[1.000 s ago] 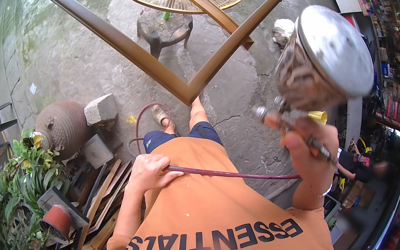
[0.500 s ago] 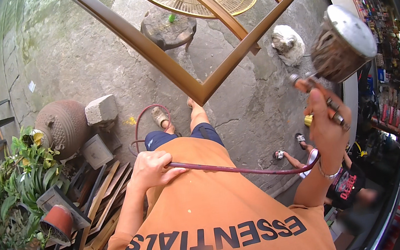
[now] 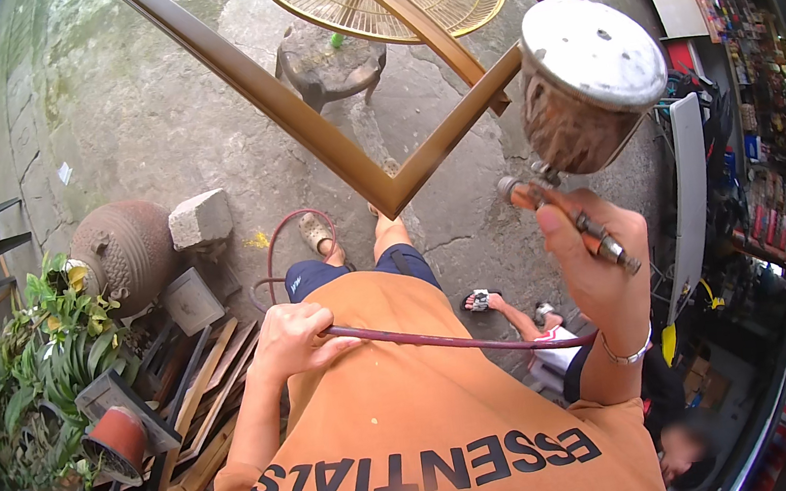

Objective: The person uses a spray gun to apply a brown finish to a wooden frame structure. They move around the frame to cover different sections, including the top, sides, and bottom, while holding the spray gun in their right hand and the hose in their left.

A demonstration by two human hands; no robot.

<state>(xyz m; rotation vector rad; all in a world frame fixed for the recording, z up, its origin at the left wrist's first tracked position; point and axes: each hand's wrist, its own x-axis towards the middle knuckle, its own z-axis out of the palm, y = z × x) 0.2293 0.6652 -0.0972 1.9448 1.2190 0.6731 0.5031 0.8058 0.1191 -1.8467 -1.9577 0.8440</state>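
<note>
My right hand [image 3: 598, 248] is wrapped round the handle of an orange spray gun [image 3: 567, 213], raised at the right. On top of the gun sits a cup [image 3: 581, 87] with a whitish lid and brown-stained sides. A dark red hose [image 3: 425, 339] runs from near my right forearm across my front. My left hand [image 3: 294, 338] grips this hose at my waist, and the hose loops on beside my foot. Ahead of me is a bronze-brown frame [image 3: 298, 124], one corner pointing towards me. The cup overlaps the frame's right side in view.
Behind the frame a round gold wire fan grille [image 3: 341, 4] rests above a dark low stool [image 3: 330, 65]. To the left are a concrete block [image 3: 200, 219], a clay jar [image 3: 124, 253], potted plants and stacked wood [image 3: 188, 421]. Another person [image 3: 551, 349] is at the lower right.
My right hand has swung the spray gun left, bringing the cup in front of the frame's right side. My left hand stays on the hose. The other person has moved left.
</note>
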